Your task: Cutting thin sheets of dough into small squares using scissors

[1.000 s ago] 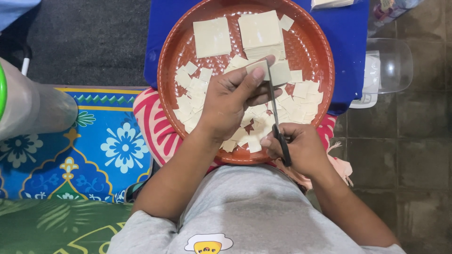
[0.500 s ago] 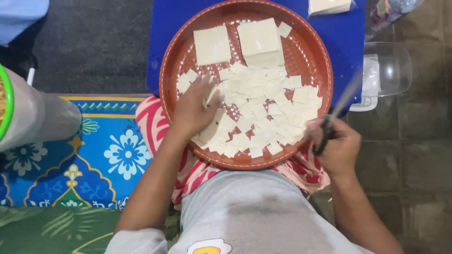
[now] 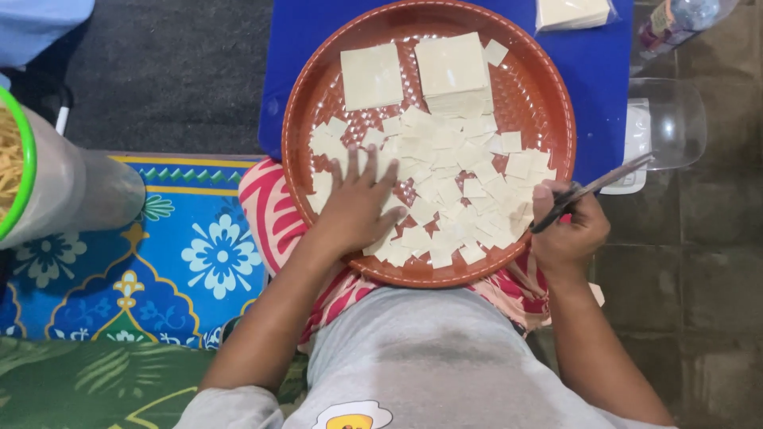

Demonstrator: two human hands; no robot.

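Crowding the tray (image 3: 548, 87), blue board (image 3: 600, 87), clear lid (image 3: 671, 119).

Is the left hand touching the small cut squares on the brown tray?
Touching. In the head view the left hand lies flat, fingers spread, on the small cut squares inside the brown tray, with no gap showing.

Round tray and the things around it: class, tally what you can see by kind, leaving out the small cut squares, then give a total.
Round brown tray: 1
Scissors: 1
Hands, left and right: 2
Large uncut sheets or stacks on the tray: 2
Clear plastic containers: 2
Total: 8
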